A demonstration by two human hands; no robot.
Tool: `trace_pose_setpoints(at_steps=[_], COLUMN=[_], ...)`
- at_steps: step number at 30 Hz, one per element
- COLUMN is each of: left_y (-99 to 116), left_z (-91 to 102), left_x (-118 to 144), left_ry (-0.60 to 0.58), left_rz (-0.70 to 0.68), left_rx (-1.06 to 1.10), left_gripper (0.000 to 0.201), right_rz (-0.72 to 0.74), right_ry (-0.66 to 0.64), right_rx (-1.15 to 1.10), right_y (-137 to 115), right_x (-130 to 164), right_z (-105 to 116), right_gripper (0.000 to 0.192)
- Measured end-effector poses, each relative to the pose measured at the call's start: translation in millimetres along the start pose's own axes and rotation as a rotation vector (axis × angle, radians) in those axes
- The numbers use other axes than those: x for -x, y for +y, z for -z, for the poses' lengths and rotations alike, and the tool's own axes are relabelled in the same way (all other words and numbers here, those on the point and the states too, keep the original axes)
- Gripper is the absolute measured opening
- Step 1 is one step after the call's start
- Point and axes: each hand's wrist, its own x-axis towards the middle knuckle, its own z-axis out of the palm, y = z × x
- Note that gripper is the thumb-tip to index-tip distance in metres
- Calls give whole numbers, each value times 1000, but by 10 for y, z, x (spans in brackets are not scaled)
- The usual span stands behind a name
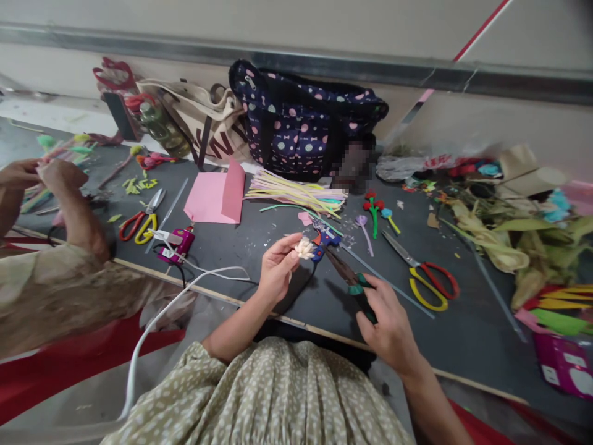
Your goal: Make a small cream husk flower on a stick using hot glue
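Left hand (277, 270), raised, pinches a small cream paper flower (304, 248); right hand (388, 319), lower, grips green-handled pliers (348, 275) pointing toward it.

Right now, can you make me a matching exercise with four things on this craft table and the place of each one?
Things:
1. small cream flower
2. pliers with green handles
3. pink paper sheet
4. dotted dark bag

Places:
A. against the wall, behind the strips
B. in the left hand
C. lying folded, left of the strips
D. in the right hand

Pairs: 1-B, 2-D, 3-C, 4-A
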Motion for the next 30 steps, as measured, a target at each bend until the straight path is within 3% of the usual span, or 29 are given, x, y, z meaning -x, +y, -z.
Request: trace_pose_setpoints(at_steps=[30], left_y=[-16], left_z=[22], left_x=[60], left_ry=[-188], left_rz=[1], left_rx=[-68], left_gripper=[29], right_rz=[80], right_ry=[-98], right_rx=[10], right_y=[100], right_x=[-50], right_z=[244], right_gripper=[30])
